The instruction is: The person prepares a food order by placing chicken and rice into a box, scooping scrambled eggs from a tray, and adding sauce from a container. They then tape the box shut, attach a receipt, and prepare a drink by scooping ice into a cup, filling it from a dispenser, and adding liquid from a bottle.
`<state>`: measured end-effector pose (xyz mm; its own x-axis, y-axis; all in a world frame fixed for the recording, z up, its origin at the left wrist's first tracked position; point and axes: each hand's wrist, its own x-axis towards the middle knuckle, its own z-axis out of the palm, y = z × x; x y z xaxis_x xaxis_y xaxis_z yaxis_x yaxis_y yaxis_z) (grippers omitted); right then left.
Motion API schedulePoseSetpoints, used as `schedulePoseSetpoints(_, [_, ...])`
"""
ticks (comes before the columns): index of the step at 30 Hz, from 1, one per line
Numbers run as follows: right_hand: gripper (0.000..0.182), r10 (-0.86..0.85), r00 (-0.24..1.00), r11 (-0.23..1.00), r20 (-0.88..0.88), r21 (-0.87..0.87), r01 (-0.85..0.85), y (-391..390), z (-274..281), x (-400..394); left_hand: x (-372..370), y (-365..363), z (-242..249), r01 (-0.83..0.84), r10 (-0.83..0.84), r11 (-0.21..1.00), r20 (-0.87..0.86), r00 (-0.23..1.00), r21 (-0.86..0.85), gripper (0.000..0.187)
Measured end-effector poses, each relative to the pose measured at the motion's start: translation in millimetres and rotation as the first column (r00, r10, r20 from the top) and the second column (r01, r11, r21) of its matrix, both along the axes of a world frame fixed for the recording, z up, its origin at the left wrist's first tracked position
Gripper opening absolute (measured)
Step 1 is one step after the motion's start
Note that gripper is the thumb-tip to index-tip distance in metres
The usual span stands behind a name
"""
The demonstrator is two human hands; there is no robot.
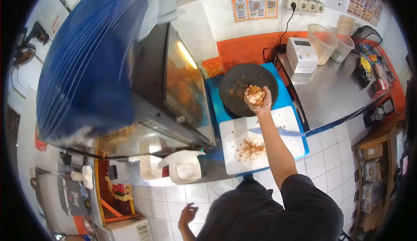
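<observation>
My right hand [266, 99], in a clear plastic glove, is cupped around a clump of chopped fried chicken [256, 96]. It is over the right side of a wide black stone mortar [238, 106], where brown crumbs lie scattered. Under my forearm is a white cutting board [232, 165] with a patch of brown crumbs [252, 149]. A knife with a blue handle [290, 132] lies across the board, partly hidden by my arm. My left hand [188, 215] hangs low beside my body, above the tiled floor, with loosely bent fingers apart and nothing in it.
A glass-fronted warming cabinet [184, 89] stands left of the mortar, with a large blue plastic sheet [91, 67] above it. Open white boxes [184, 156] rest in front. On the right, a steel counter [330, 97] bears a label printer [302, 56] and plastic tubs [322, 43].
</observation>
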<state>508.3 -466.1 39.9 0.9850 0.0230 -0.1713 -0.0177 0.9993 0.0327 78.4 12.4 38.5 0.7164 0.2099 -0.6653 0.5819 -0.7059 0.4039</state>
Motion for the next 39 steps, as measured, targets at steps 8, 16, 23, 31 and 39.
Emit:
schedulePoseSetpoints(8, [0.040,0.324,0.892,0.944,-0.316,0.043,-0.327,140.4,34.4,-175.9,-42.9,55.2,-18.9,0.032,-0.025,0.991,0.057,0.998,-0.127,0.050])
schedulePoseSetpoints(16, [0.030,0.260,0.964,0.545,-0.060,-0.815,-0.197,337.9,-23.3,-229.4,-150.6,139.0,-37.2,-0.159,0.160,0.980,-0.003,0.987,-0.118,0.051])
schedulePoseSetpoints(23, [0.044,0.631,0.754,-0.771,-0.183,-0.256,0.583,355.0,-27.9,-216.6,-233.9,209.6,-40.4,-0.165,0.164,0.986,-0.044,0.986,-0.020,0.056])
schedulePoseSetpoints(31, [0.060,0.424,0.906,-0.356,-0.020,-0.923,0.146,317.9,-7.0,-268.6,-102.1,174.4,6.0,0.201,-0.107,0.937,0.313,0.944,-0.286,0.053])
schedulePoseSetpoints(39, [0.060,-0.243,0.949,0.452,-0.199,-0.889,-0.071,264.6,-12.5,-268.1,90.9,-57.5,96.7,0.610,-0.174,0.773,0.865,0.471,-0.177,0.078])
